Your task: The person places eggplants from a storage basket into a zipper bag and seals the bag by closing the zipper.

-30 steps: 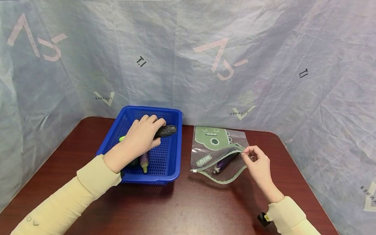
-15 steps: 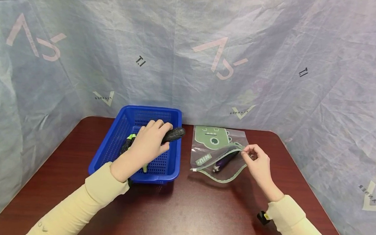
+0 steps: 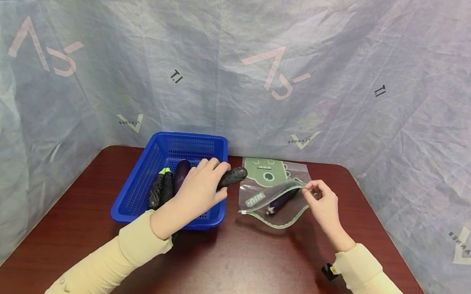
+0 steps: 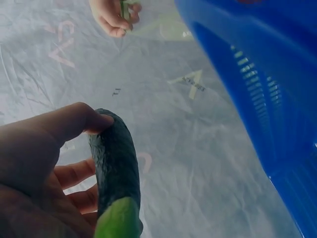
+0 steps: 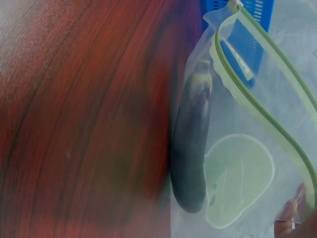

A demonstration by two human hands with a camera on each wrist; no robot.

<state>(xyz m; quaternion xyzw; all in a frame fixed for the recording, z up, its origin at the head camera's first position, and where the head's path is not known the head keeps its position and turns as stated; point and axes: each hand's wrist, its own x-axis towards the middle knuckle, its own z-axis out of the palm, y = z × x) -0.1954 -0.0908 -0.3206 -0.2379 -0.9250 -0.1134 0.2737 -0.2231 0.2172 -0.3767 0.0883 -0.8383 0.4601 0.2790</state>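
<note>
My left hand [image 3: 202, 181] grips a dark green, bumpy cucumber [image 3: 233, 177] over the right rim of the blue basket [image 3: 221, 210]. In the left wrist view, thumb and fingers close round the cucumber [image 4: 118, 163], whose near end is bright green. My right hand [image 3: 323, 205] pinches the edge of a clear zip bag [image 3: 253, 188] with a green cartoon print, its mouth spread apart. Inside the bag lies a purple eggplant [image 3: 282, 202], also seen as an eggplant [image 5: 192, 144] through the plastic in the right wrist view.
In the basket lie two more dark cucumbers [image 3: 155, 190] and a purple eggplant [image 3: 181, 174], partly hidden by my left arm. Brown table [image 3: 253, 263] surface extends in front of the bag. A printed grey cloth [image 3: 223, 75] hangs behind.
My left hand has lifted the cucumber and carried it rightward from inside the basket to over its right rim. The basket's left side has shifted slightly left. My right hand stays at the bag.
</note>
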